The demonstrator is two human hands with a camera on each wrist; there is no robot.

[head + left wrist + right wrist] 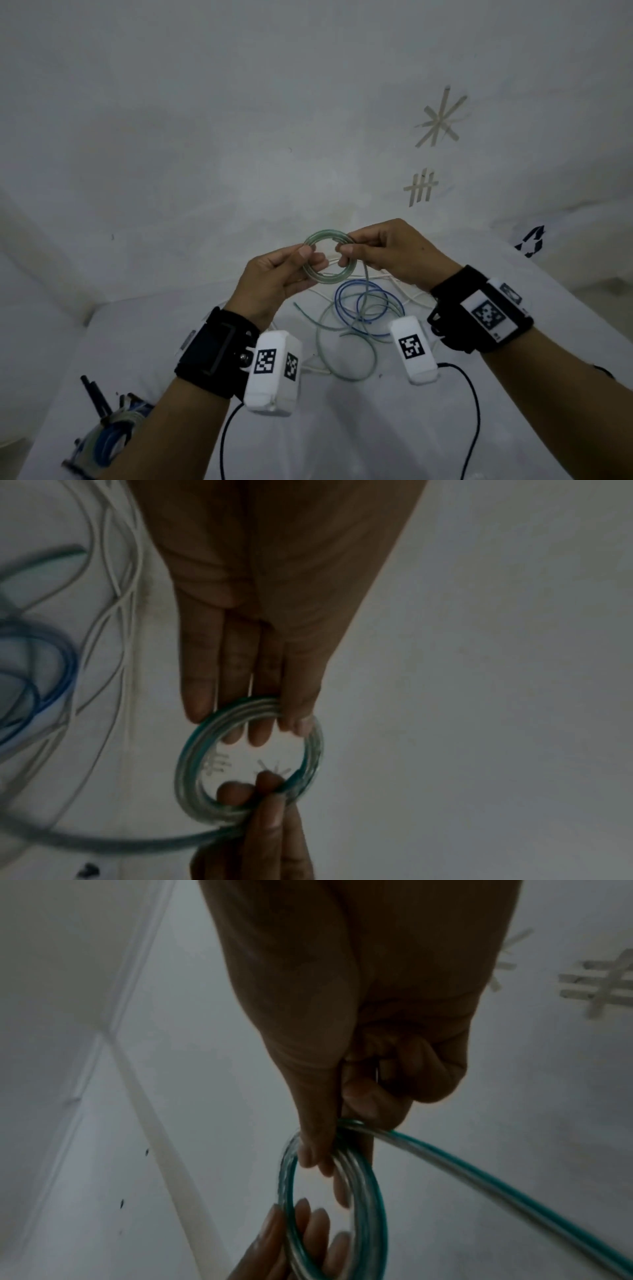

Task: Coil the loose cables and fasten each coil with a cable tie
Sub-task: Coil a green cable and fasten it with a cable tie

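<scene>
Near the front left corner of the white table (342, 428) lay finished cable coils (109, 438) with black ties, partly hidden by the left forearm. Above the table's middle, the left hand (270, 284) pinched the near-left side of a small green-tinted clear cable coil (329, 257), thumb on top and fingers (202, 685) beneath. Opposite it, the right hand (387, 253) clamped the coil's far-right side between thumb and curled fingers (373, 1096), with the cable's loose tail running down from that grip. Below the hands, a blue cable (359, 301), more green cable and thin white cables (404, 291) sprawled tangled across the table's middle.
</scene>
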